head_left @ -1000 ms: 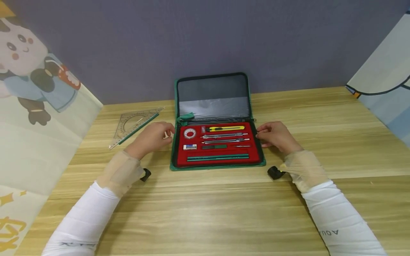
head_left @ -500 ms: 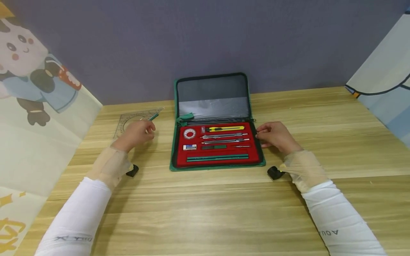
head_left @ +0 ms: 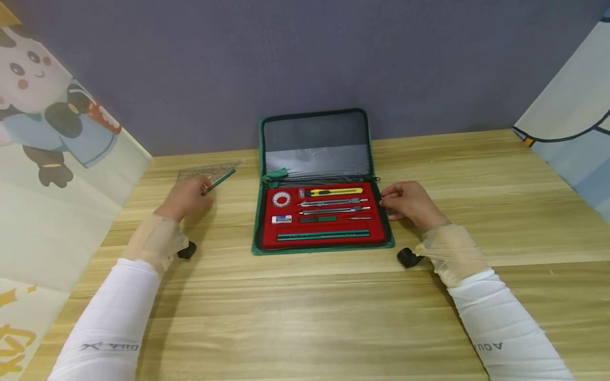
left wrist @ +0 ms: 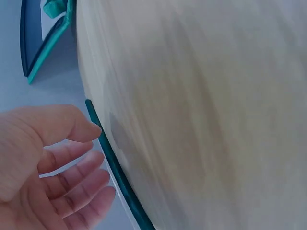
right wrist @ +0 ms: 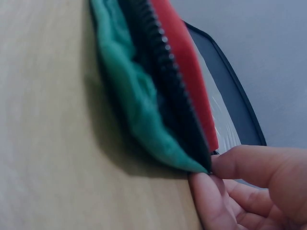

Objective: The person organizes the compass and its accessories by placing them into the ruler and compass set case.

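A green zip case [head_left: 323, 246] lies open on the wooden table, its lid [head_left: 316, 140] leaning back. Its red tray holds a yellow knife [head_left: 333, 191], metal compasses [head_left: 333, 201], an eraser [head_left: 282, 218] and green pencils [head_left: 324, 234]. My right hand [head_left: 386, 203] pinches the case's right edge; the right wrist view shows thumb and forefinger [right wrist: 211, 175] meeting on the green cloth corner [right wrist: 144, 115]. My left hand [head_left: 202, 185] lies with relaxed fingers over a clear set square [head_left: 212, 170] left of the case. In the left wrist view the fingers [left wrist: 91, 165] are spread beside its green edge [left wrist: 115, 172].
Cartoon-printed panels stand at the left [head_left: 57, 159] and right [head_left: 572, 132] of the table [head_left: 305, 307], with a grey wall behind. Bare wood stretches from the case to the table's near edge.
My left hand has left the case's left edge and moved left onto the set square. The right hand and the case have stayed put.
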Available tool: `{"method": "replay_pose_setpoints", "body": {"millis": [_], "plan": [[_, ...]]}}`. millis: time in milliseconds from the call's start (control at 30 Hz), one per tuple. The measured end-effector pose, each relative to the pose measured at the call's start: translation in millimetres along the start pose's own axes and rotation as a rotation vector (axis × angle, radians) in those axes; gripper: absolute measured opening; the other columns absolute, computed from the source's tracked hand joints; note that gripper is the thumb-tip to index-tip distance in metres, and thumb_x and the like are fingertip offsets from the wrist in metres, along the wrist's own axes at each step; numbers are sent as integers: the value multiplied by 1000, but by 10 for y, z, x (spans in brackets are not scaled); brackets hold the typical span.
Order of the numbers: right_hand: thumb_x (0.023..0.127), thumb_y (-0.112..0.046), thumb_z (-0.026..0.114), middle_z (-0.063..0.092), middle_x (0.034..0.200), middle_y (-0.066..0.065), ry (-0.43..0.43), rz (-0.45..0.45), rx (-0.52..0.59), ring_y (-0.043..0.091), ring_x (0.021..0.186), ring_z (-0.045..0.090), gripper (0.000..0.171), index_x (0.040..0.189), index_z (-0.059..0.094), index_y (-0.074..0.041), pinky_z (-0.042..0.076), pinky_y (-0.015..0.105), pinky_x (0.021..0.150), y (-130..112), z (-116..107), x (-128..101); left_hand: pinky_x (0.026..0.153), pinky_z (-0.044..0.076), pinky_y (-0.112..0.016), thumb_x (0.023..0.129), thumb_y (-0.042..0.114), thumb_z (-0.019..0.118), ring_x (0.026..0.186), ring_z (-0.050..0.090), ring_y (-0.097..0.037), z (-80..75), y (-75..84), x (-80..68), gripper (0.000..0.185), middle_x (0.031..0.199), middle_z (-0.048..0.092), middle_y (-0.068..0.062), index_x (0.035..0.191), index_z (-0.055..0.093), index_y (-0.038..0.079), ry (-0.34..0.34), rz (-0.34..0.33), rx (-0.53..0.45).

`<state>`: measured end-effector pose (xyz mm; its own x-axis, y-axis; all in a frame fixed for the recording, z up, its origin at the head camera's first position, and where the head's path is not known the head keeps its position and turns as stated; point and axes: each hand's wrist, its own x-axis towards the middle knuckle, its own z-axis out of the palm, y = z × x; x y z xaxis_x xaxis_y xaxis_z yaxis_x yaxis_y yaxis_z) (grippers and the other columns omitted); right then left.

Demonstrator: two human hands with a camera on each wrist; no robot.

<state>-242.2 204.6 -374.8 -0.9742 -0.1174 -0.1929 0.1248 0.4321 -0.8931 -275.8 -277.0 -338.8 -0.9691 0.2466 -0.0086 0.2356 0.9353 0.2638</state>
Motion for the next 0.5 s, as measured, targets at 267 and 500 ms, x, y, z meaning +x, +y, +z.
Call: {"method": "replay_pose_setpoints", "body": {"millis": [267, 500], "plan": [[89, -4, 58, 57, 107, 19, 7, 4, -7, 5, 68, 58, 39, 124, 49, 13, 55, 23, 60, -12, 6, -2, 79, 46, -51, 75, 7, 59, 91, 58, -43, 7, -111, 25, 34, 95, 62, -27, 104, 57, -10, 22, 10, 26], [90, -4, 57, 57, 105, 17, 13, 13, -29, 5, 69, 58, 37, 123, 51, 11, 55, 25, 61, -13, -2, 8, 83, 45, -53, 74, 1, 58, 94, 57, -42, -8, -41, 24, 34, 99, 61, -29, 106, 57, -10, -1, -21, 50]]}}
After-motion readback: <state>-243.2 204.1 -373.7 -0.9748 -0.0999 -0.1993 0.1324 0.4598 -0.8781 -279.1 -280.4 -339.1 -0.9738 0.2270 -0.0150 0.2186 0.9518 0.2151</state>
